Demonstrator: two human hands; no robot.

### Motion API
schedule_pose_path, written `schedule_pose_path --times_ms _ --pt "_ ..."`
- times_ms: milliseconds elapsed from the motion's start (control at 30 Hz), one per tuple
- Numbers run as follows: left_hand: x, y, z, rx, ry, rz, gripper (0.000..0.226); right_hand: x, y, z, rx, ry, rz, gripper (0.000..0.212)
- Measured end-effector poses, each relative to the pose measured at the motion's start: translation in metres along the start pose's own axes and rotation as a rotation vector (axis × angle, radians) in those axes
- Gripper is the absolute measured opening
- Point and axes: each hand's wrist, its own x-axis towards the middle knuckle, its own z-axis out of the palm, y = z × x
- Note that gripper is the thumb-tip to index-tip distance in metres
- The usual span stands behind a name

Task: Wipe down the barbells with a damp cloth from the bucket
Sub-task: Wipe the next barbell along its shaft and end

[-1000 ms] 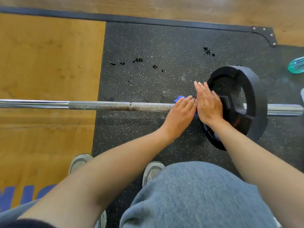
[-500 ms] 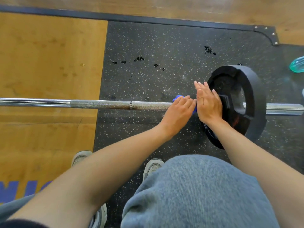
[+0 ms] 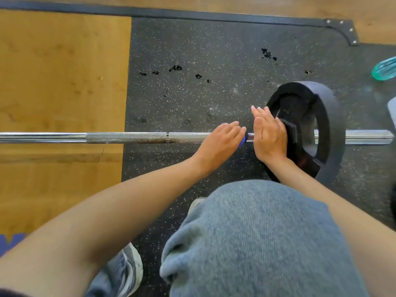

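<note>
A steel barbell [image 3: 128, 137] lies across the floor from left to right, with a black weight plate [image 3: 327, 116] on its right end. My left hand [image 3: 218, 144] wraps a blue cloth [image 3: 242, 142] round the bar just left of the plate; only a small edge of the cloth shows under the fingers. My right hand [image 3: 269, 133] lies flat, fingers straight, against the inner face of the plate. No bucket is in view.
The bar rests over a black speckled rubber mat [image 3: 192, 93] beside a wooden platform [image 3: 60, 78]. A teal bottle [image 3: 384, 69] lies at the far right edge. My knee in grey trousers [image 3: 257, 243] and one shoe [image 3: 132, 266] fill the foreground.
My left hand with the cloth has slid a little left along the bar, opening a small gap to my right hand, which stays on the plate.
</note>
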Motion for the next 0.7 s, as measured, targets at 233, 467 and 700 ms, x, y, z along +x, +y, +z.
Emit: schedule_pose_path --times_ms 233,467,700 --pt "-0.069 -0.035 -0.030 0.015 0.031 0.006 0.054 -0.015 0.007 0.002 -0.003 0.013 -0.018 0.055" --pt "-0.055 -0.014 -0.009 0.030 0.027 0.025 0.059 -0.028 0.005 0.000 -0.011 0.010 0.004 0.054" --pt "-0.014 0.021 0.010 -0.069 0.061 0.089 0.050 -0.036 0.010 0.001 -0.011 0.004 -0.008 0.055"
